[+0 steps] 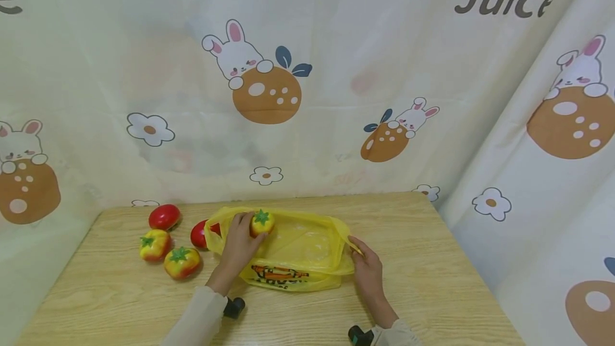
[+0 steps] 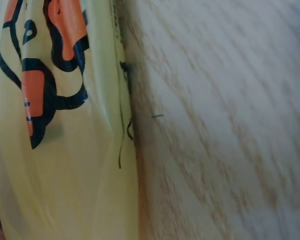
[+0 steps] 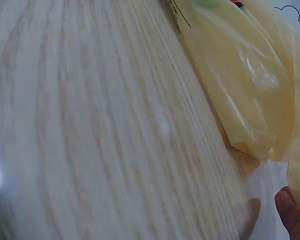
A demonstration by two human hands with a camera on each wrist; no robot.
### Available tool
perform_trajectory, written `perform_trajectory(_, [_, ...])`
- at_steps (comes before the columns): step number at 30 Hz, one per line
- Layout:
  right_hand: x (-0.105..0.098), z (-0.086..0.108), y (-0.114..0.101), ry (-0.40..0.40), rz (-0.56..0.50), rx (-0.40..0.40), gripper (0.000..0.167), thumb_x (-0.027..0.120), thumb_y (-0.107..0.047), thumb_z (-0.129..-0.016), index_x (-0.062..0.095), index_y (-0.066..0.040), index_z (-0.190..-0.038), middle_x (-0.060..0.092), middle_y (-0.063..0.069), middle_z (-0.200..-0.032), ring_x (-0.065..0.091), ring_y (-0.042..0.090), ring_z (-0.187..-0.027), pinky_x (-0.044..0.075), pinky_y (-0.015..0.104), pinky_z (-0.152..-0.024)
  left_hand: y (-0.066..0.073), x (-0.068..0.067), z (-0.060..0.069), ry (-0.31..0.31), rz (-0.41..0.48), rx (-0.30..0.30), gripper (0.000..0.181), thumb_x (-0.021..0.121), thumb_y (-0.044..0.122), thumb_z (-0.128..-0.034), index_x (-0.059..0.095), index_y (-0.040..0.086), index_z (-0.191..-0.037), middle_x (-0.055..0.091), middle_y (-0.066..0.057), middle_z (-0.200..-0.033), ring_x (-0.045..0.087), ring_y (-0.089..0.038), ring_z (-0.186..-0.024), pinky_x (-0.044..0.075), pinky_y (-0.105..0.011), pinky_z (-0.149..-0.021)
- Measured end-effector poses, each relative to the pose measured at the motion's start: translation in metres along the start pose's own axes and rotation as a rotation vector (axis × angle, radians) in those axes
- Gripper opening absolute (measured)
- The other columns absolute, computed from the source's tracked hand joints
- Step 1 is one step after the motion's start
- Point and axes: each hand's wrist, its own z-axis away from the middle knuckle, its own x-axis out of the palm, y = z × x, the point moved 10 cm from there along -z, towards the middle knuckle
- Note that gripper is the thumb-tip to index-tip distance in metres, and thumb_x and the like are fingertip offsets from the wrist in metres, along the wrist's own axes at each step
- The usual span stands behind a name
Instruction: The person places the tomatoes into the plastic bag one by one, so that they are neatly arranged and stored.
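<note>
A yellow plastic bag [image 1: 307,239] lies with its mouth spread wide on the table. Over its left part, my left hand [image 1: 240,244] holds a yellow toy tomato [image 1: 262,222] with a green leafy top between thumb and fingers. At the bag's right end, my right hand [image 1: 368,268] pinches the rim; in the right wrist view only a thumb [image 3: 288,210] shows beside the plastic [image 3: 240,75]. The left wrist view is filled by the bag's printed side [image 2: 65,175] and the tabletop, with the held tomato out of sight.
Two yellow-red toy tomatoes [image 1: 182,263] [image 1: 156,245] and a smooth red oval piece [image 1: 164,217] sit left of the bag. Another red piece [image 1: 198,234] is partly behind the bag's left edge. A printed curtain [image 1: 326,138] hangs behind the wooden table [image 1: 413,228].
</note>
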Motion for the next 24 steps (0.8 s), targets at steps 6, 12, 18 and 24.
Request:
perform_trajectory(6, [0.0,0.001,0.003,0.008,0.002,0.008,0.037,0.047,0.008,-0.097,0.06,0.001,-0.131,0.057,0.02,-0.137,0.059,0.033,-0.121,0.05,0.034,-0.1,-0.002,0.0,-0.002,0.015,-0.066,0.016,0.057,0.08,0.019,-0.0826,0.056,-0.006,-0.129,0.056,-0.025,-0.129,0.051,-0.042,-0.117,0.045,-0.052,-0.099])
perform_trajectory(12, [0.001,0.002,0.002,0.008,0.017,-0.012,0.037,0.047,0.008,-0.096,0.06,0.001,-0.13,0.058,0.02,-0.136,0.059,0.033,-0.121,0.046,0.015,-0.093,-0.003,0.003,-0.003,0.01,-0.093,0.019,0.055,0.08,0.018,-0.0825,0.057,-0.006,-0.127,0.058,-0.024,-0.128,0.053,-0.041,-0.113,0.046,-0.052,-0.098])
perform_trajectory(18, [0.0,0.003,0.003,0.006,0.034,-0.011,0.037,0.047,0.007,-0.097,0.06,0.0,-0.131,0.058,0.019,-0.136,0.058,0.032,-0.123,0.043,0.011,-0.093,-0.009,0.008,-0.002,-0.029,-0.109,-0.012,0.055,0.079,0.017,-0.0839,0.056,-0.007,-0.128,0.058,-0.025,-0.128,0.053,-0.042,-0.117,0.045,-0.052,-0.101])
perform_trajectory(24, [-0.001,0.002,0.003,0.014,0.063,-0.014,0.037,0.048,0.007,-0.097,0.061,-0.001,-0.13,0.06,0.018,-0.134,0.056,0.03,-0.125,0.045,0.024,-0.1,-0.015,0.015,-0.002,-0.063,-0.126,-0.022,0.056,0.077,0.016,-0.0852,0.054,-0.009,-0.13,0.057,-0.028,-0.128,0.053,-0.044,-0.118,0.045,-0.053,-0.102])
